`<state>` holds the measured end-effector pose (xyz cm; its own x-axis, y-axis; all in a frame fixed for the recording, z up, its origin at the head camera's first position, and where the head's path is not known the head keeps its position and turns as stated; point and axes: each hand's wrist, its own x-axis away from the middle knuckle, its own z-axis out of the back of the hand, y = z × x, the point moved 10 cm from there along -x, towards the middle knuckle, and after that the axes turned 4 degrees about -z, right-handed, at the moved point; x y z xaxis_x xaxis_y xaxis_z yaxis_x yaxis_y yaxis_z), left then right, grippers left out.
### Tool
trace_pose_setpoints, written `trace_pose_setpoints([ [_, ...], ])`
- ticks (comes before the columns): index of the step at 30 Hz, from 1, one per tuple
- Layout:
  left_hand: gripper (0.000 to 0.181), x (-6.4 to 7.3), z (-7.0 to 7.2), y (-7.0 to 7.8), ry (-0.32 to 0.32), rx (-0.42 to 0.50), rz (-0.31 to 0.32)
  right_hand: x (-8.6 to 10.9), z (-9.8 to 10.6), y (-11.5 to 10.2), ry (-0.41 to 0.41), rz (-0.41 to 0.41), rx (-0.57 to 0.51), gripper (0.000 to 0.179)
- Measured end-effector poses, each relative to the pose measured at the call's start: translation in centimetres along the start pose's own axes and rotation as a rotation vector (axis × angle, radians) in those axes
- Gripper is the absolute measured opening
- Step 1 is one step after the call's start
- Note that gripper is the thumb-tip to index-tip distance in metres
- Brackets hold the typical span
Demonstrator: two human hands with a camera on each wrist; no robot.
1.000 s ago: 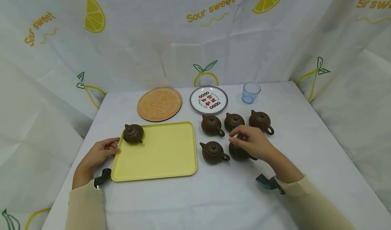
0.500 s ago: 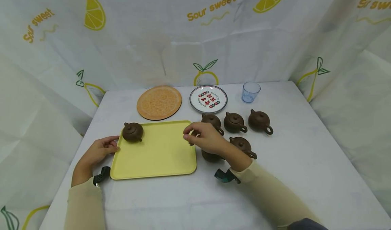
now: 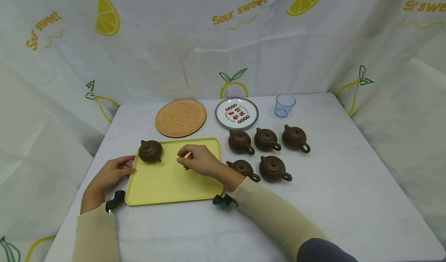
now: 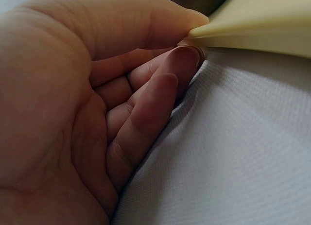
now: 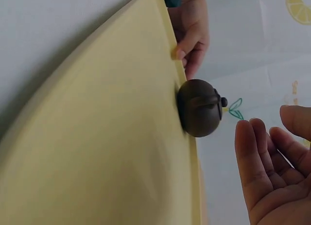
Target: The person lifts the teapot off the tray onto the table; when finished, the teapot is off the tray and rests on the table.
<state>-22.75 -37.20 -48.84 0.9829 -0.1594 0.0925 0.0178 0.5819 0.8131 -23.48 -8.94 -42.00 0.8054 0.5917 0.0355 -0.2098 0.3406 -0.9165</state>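
Observation:
A yellow tray lies on the left of the table, with one dark brown teapot at its far left corner. My left hand pinches the tray's left edge: in the left wrist view the thumb is on the rim and the fingers are curled beneath. My right hand is over the middle of the tray, right of that teapot. In the right wrist view its fingers are loosely bent, with nothing between them and the thumb.
Several more brown teapots stand right of the tray in two rows, one partly behind the right forearm. Along the back are a round orange-brown mat, a white plate with red print and a blue glass. Lemon-print cloth hangs behind.
My right hand has moved left from the teapots on the right to over the tray. The left hand has stayed at the tray's edge, and the teapots stand where they were.

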Motion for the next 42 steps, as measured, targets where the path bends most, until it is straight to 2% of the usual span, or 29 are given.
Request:
trace_pose_setpoints([
  [7,0.053,-0.1,0.0,0.2,-0.005,-0.003,-0.009,-2.9,-2.5,0.6,0.024,-0.068,0.003,0.024],
  [13,0.054,0.0,0.5,0.5,-0.002,-0.023,-0.008,-5.3,-4.8,-0.4,0.031,-0.058,0.102,0.028],
  [18,0.053,-0.1,0.6,0.5,-0.003,-0.011,-0.018,-7.0,-5.6,-0.5,0.062,-0.077,0.188,0.03],
  [23,0.054,0.0,0.3,0.4,-0.009,-0.007,-0.019,-7.7,-6.1,0.1,0.066,-0.097,0.206,0.03],
  [29,0.053,0.2,0.4,0.7,-0.006,-0.004,-0.026,-7.8,-6.4,0.5,0.063,-0.115,0.177,0.027],
  [35,0.053,0.3,0.2,1.0,-0.014,0.02,-0.041,-7.4,-5.4,1.3,0.108,-0.13,0.093,0.02],
  [39,0.053,0.2,0.2,0.9,-0.008,0.035,-0.041,-7.3,-4.5,1.7,0.159,-0.118,0.067,0.015],
  [42,0.054,0.3,0.1,0.8,-0.012,0.047,-0.037,-7.1,-4.1,2.1,0.169,-0.134,0.062,0.012],
])
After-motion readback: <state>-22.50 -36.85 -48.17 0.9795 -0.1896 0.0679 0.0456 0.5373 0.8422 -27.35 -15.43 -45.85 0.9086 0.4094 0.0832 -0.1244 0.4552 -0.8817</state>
